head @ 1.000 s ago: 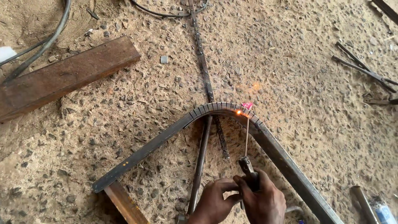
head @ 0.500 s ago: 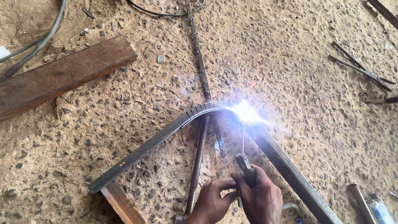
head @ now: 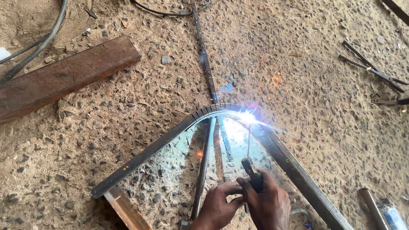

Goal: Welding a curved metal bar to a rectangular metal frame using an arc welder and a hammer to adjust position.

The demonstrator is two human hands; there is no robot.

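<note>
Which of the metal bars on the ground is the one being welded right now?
The bent, notched bar forming the arch: the bright arc sits on its curved top. The rusty flat bar at upper left lies apart, untouched.

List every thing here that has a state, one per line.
Arc: lit, bright at the bend.
Rod: upright, tip at the arc.
Holder: gripped by both hands.
Left hand: closed on holder.
Right hand: closed on holder.
Bent bar: flat on ground, notched at curve.
Beam: lying flat, rusty.
</note>
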